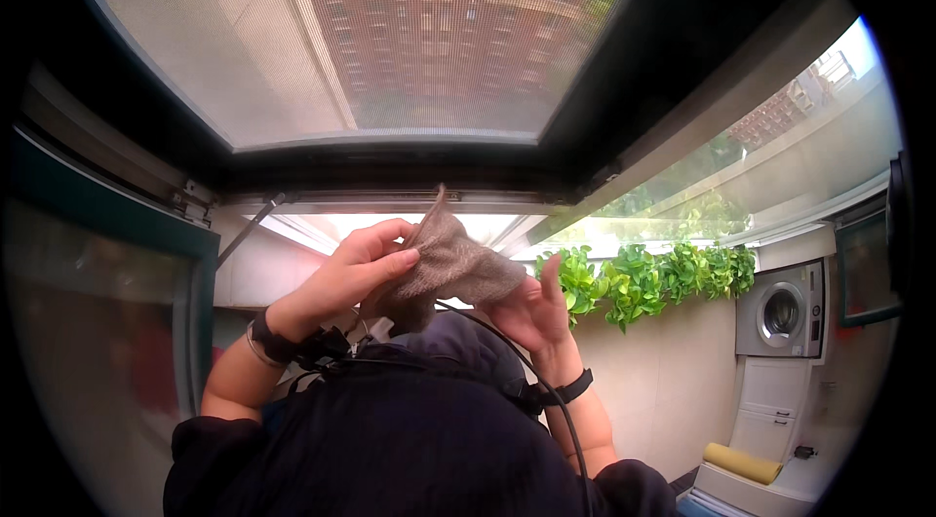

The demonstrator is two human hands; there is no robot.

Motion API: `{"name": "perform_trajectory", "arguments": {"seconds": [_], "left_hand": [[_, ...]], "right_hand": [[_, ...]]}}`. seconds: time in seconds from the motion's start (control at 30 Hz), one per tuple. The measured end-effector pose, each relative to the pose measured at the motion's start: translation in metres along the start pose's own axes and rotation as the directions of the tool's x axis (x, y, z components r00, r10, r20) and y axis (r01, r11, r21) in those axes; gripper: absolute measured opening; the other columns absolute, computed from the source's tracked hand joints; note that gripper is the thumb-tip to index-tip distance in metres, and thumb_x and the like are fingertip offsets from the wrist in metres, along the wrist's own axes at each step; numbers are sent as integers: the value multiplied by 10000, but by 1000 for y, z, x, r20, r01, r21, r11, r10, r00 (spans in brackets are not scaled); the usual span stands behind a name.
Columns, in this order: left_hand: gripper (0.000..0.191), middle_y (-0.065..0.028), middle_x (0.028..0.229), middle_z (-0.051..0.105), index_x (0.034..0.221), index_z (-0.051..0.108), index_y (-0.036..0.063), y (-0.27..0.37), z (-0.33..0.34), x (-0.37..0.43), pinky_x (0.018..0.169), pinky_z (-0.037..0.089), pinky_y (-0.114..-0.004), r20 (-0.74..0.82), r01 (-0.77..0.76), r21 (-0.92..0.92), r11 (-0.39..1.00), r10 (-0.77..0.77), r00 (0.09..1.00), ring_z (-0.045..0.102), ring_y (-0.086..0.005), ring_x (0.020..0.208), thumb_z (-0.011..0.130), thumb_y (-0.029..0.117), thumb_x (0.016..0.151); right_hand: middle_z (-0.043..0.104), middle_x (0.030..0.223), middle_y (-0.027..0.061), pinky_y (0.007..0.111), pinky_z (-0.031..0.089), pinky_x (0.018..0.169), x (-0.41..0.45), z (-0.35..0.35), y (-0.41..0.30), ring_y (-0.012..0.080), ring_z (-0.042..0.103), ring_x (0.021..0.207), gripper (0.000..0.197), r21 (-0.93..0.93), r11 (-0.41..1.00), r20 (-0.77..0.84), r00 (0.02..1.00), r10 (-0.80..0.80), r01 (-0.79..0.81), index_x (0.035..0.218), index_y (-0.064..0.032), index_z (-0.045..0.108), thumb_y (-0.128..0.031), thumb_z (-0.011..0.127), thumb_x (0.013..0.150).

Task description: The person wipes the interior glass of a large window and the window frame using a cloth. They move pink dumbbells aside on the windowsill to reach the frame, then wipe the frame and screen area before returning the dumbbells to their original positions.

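Observation:
A greyish-brown terry cloth (464, 257) hangs between my two hands in front of my chest. My left hand (369, 261) pinches its upper left part between thumb and fingers. At the cloth's right end is my right hand (530, 309), palm turned up and thumb raised; the cloth lies against its fingers, partly hiding them. One thin corner of the cloth points up toward the dark window frame (409, 166). Beyond that frame, a mesh insect screen (439, 42) fills the opening.
An open green-framed casement sash (201, 320) stands at left, with a metal stay (252, 228) beside it. Leafy green plants (658, 279) line the sill at right. Farther right are a front-loading washing machine (781, 312), white cabinets (764, 404) and a yellow rolled item (742, 464).

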State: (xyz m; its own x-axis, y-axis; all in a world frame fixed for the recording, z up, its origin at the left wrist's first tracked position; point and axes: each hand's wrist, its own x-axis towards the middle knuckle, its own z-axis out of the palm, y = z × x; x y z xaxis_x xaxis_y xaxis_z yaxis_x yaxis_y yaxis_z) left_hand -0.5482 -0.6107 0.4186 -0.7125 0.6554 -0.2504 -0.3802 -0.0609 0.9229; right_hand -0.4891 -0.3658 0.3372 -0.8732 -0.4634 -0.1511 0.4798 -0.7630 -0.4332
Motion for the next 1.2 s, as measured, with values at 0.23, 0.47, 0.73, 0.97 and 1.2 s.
{"name": "perform_trajectory", "arguments": {"seconds": [0.23, 0.47, 0.73, 0.97, 1.2], "left_hand": [[186, -82, 1008, 604, 986, 598, 20, -1, -4, -7, 782, 471, -257, 16, -290, 580, 761, 346, 938, 590, -147, 910, 641, -27, 811], [197, -181, 1187, 550, 845, 638, 37, 9, 3, 7, 1037, 346, -467, 133, -522, 710, 473, 638, 758, 502, -317, 1184, 732, 15, 673], [186, -122, 982, 620, 932, 595, -24, 14, 9, 16, 772, 481, -298, 138, -526, 567, 634, 556, 820, 612, -210, 890, 651, -62, 759], [387, -119, 1145, 588, 1160, 468, 57, 16, -7, 17, 779, 536, -274, -102, -210, 368, 906, 264, 959, 625, -170, 941, 613, -24, 810], [368, -120, 1139, 587, 1158, 474, 52, 30, -24, -24, 697, 521, -240, -222, -295, 383, 876, 397, 890, 633, -167, 912, 570, -14, 808]], "right_hand": [[598, 1192, 110, 291, 467, 905, -14, 1, 3, 188, 589, 1063, 482, -300, 954, -284, 955, -81, -8, 1282, 31, 481, -2, 641, 828], [653, 877, 64, 272, 476, 816, -27, 17, -12, 140, 625, 822, 781, -527, 835, -316, 876, -364, 157, 1426, -8, 228, 57, 669, 785], [618, 959, 55, 266, 460, 781, -23, 34, -23, 150, 564, 886, 457, -958, 200, 100, 897, -431, 203, 1050, -68, 689, -71, 839, 619], [572, 1093, 101, 347, 421, 916, -14, 56, -34, 219, 539, 1054, 316, -518, 796, 0, 931, -366, 313, 1006, -13, 613, -155, 685, 733], [498, 1283, 183, 482, 452, 978, -68, 105, -90, 346, 560, 1100, 536, -697, 157, -99, 123, -987, 699, 1304, 9, 434, -363, 489, 922]]}}
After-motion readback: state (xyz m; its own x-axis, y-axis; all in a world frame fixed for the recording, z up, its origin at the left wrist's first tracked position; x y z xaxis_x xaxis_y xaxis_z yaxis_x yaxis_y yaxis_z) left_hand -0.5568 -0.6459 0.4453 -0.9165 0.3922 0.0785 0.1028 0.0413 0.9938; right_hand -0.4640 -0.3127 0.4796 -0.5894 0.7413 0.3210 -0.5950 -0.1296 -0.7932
